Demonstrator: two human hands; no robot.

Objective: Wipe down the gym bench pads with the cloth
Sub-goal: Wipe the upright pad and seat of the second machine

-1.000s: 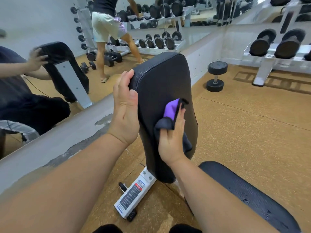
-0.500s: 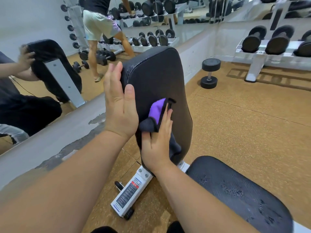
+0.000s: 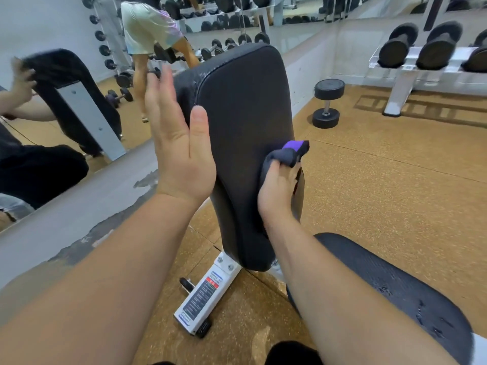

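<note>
The black back pad (image 3: pixel 245 122) of the gym bench stands upright in front of me. My left hand (image 3: pixel 179 143) lies flat with straight fingers against the pad's left edge. My right hand (image 3: pixel 278 191) grips a bunched dark grey and purple cloth (image 3: pixel 288 152) and presses it against the pad's lower right side. The black seat pad (image 3: pixel 395 288) lies low at the right, with wet streaks on it.
A mirror wall runs along the left and reflects me, the bench and a person walking (image 3: pixel 147 30). A single dumbbell (image 3: pixel 326 104) stands on the cork floor beyond the bench. A white rack with heavy dumbbells (image 3: pixel 421 61) stands at the back right. The bench's white base (image 3: pixel 203 299) sits below.
My right hand has slid the cloth from the pad's middle to its lower right edge and bunched it. My left hand's fingers have straightened and lifted along the left edge.
</note>
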